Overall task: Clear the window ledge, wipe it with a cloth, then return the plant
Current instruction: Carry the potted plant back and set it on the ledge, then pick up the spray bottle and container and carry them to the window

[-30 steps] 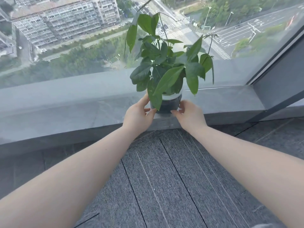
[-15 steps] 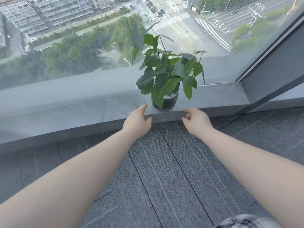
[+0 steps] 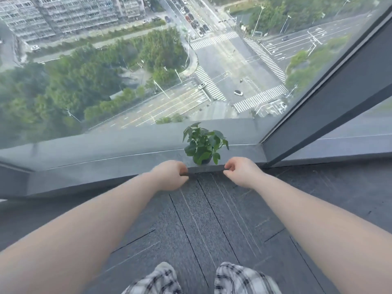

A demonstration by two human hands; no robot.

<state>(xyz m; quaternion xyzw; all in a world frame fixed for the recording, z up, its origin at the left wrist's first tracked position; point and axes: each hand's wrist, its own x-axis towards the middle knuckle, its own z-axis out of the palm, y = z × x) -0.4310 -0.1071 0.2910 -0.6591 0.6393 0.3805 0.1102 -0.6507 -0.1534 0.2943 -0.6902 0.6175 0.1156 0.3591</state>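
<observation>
Both your hands left the plant (image 3: 203, 145); left hand (image 3: 169, 176) and right hand (image 3: 240, 171) hang loosely curled, holding nothing, before the ledge (image 3: 118, 164).

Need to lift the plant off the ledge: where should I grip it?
Grip the dark pot, not the leaves, which overhang it and would bend. Come from the floor side, left hand and right hand closing on opposite sides, low under the foliage.
</observation>
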